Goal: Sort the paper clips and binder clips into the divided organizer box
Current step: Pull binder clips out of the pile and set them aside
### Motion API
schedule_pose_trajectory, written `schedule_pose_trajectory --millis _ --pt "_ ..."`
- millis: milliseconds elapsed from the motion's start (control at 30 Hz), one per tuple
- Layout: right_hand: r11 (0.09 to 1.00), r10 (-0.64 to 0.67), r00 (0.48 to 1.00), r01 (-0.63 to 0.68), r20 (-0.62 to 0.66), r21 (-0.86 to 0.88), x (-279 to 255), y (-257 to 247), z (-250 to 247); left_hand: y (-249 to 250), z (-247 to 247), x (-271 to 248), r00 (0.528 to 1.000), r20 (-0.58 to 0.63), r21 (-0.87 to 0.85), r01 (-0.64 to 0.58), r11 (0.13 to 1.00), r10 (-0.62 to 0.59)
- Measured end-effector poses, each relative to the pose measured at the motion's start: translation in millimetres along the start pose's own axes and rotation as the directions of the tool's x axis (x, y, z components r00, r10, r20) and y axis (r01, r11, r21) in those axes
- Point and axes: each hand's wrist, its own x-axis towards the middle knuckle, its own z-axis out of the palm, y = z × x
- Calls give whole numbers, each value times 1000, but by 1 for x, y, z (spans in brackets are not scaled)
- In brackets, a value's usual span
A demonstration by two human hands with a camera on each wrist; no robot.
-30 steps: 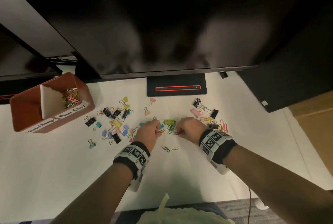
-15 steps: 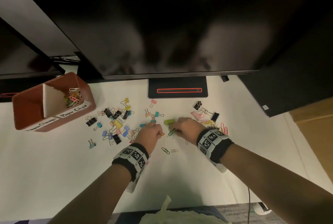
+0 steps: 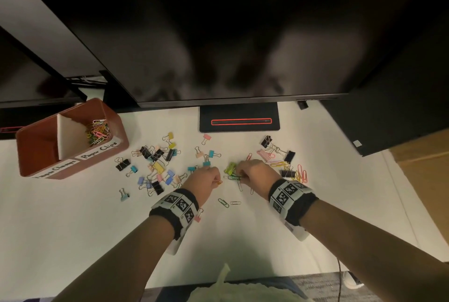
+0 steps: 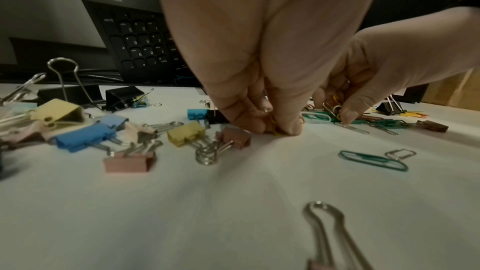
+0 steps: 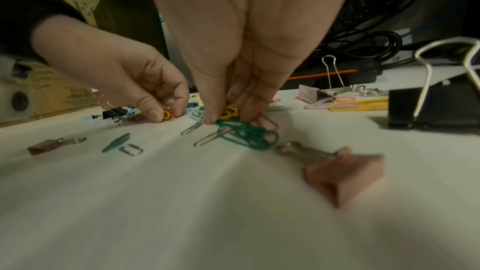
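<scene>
Your right hand (image 3: pixel 257 175) pinches green paper clips (image 5: pixel 246 134) lying flat under its fingers (image 5: pixel 210 118). Your left hand (image 3: pixel 204 180) pinches an orange clip (image 5: pixel 168 114); the organizer box (image 3: pixel 29 155) sits far left, nearer it.

Both forearms are bare, with no sleeves showing, and each wrist wears a wide black fabric band (image 3: pixel 175 214) faced with white panels that carry black square fiducial codes. The band behind the right hand (image 3: pixel 257 175) shows three such panels in a row, the one behind the left hand (image 3: pixel 204 180) about the same. A white plastic block (image 3: pixel 297 232) hangs under each band on the side toward the desk.
</scene>
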Motion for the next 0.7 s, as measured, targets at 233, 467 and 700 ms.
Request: schedule_pose_trajectory --millis 233,467,700 --pt "997 72 997 -72 34 -13 -3 2 2 6 3 -20 991 68 -131 -102 986 111" --pt "995 71 996 -68 44 -74 -5 -2 3 6 20 -19 987 115 46 -119 992 113" --pt "987 131 991 -127 40 -95 -2 -6 5 11 20 -15 987 89 132 -142 981 131"
